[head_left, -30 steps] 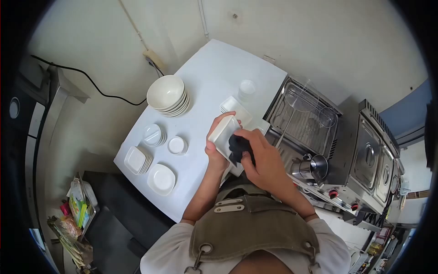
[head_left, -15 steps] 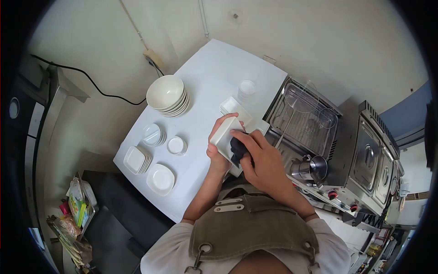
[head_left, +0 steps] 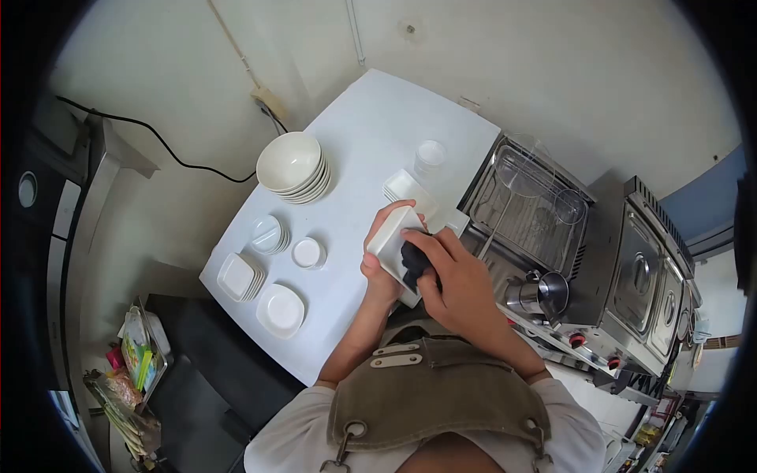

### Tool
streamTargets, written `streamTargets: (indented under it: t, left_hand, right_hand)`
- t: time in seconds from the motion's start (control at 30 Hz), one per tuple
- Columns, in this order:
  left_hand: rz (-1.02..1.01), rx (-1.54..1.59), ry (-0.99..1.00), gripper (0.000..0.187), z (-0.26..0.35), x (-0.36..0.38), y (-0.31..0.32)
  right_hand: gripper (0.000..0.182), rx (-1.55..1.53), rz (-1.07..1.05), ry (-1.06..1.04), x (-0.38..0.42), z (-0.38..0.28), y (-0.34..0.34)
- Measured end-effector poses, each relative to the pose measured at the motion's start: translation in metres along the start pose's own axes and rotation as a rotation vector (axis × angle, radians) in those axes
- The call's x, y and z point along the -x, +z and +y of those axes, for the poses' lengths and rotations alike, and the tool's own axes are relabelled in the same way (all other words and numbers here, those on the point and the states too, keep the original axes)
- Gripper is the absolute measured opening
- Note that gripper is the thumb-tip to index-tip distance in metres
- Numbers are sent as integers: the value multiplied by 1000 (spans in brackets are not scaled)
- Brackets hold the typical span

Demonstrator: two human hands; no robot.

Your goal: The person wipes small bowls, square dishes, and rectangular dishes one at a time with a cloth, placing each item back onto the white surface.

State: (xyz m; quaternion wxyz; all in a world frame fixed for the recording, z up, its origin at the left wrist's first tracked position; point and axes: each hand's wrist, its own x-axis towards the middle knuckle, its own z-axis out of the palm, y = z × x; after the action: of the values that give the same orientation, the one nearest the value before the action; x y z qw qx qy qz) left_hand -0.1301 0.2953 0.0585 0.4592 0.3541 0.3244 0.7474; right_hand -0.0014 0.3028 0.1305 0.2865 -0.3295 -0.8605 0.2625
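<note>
White bowls [head_left: 290, 162] are standing stacked, whether wiped being unclear, while left fingers [head_left: 370, 264] are gripping a seemingly mid-wipe dish [head_left: 388, 234] and right fingers [head_left: 430, 247] are pressing dark cloth [head_left: 413, 258] against it.

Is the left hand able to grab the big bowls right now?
Probably not: the left hand is busy holding a white dish, though nothing seems to stand between it and the big bowls.

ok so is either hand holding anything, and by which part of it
The left hand holds a white rectangular dish by its outer walls; the right hand holds a bunched dark cloth between thumb and fingers, against the dish's inside.
</note>
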Motion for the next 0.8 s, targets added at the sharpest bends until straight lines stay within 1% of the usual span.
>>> streamTargets:
  t: [0.33, 0.4, 0.7, 0.8]
  left_hand:
    - [-13, 14, -4, 107, -3, 2, -2]
    - [-13, 15, -4, 107, -3, 3, -2]
    - [-25, 20, -11, 107, 0, 4, -1]
    - [-30, 20, -16, 107, 0, 6, -1]
  right_hand:
    - [46, 30, 13, -6, 3, -2, -1]
    - [45, 21, -8, 20, 4, -3, -1]
    - [44, -12, 27, 1, 5, -4, 0]
    - [44, -3, 8, 14, 6, -3, 0]
